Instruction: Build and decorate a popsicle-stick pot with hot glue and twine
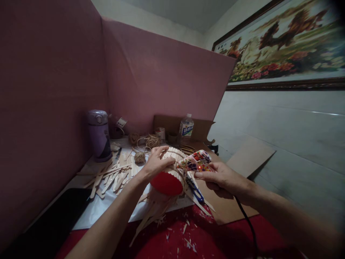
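My left hand [159, 160] is closed over the side of a round container [175, 153] covered with light wooden craft sticks, its red round end [167, 184] tilted toward me. A strand of twine [180, 173] runs around the sticks. My right hand [219, 178] grips a flower-patterned hot glue gun [196, 161] with a lit red light and a black cord. The gun's front end is at the twine, close to my left fingertips; whether it touches cannot be made out. Blue-handled scissors [198, 194] lie just right of the container.
Loose craft sticks [115, 176] spread at left, beside a ball of twine [139, 157]. A purple flask [99, 135], a plastic bottle [186, 129] and a twine bundle [152, 140] stand behind. Cardboard [226, 205] lies at right. Scraps dot the red cloth [175, 237]. The black cord [246, 219] hangs down.
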`<control>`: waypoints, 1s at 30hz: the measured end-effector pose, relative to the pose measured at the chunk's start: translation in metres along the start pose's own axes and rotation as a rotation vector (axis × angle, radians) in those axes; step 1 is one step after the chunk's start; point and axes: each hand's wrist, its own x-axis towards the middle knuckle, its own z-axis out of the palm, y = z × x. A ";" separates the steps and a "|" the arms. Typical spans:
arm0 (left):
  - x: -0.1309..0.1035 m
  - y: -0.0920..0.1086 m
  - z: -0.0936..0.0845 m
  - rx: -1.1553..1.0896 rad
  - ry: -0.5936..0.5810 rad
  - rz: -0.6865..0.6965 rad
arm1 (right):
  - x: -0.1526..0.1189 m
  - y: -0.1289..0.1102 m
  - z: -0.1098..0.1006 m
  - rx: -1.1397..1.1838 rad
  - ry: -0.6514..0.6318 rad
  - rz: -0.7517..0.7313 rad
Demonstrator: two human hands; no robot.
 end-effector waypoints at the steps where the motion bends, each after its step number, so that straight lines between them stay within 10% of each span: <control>1: 0.000 0.000 0.000 0.000 -0.001 -0.003 | 0.000 0.001 0.001 0.005 0.010 0.004; 30: 0.000 0.002 0.000 0.020 0.006 -0.003 | -0.003 -0.012 0.014 0.128 -0.040 -0.028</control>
